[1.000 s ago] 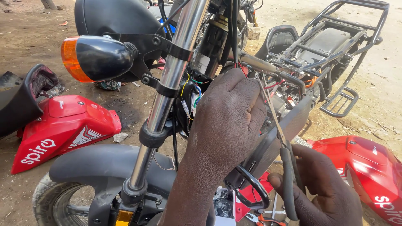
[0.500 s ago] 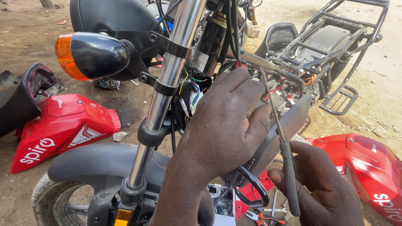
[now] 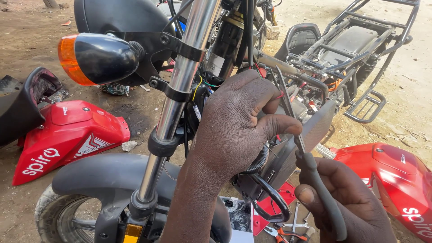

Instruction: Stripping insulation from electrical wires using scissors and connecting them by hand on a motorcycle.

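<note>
Two hands (image 3: 238, 130) on motorcycle wiring (image 3: 204, 85), dirt ground (image 3: 27, 49)

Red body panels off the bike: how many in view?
2. One red panel lies on the dirt at left, beside the front wheel. The other red panel lies at right, behind the right hand. More may be hidden.

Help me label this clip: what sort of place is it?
Likely an open-air motorbike repair spot: a stripped motorbike frame stands on bare dirt ground, red body panels lie off it, and hand tools lie below.
</note>
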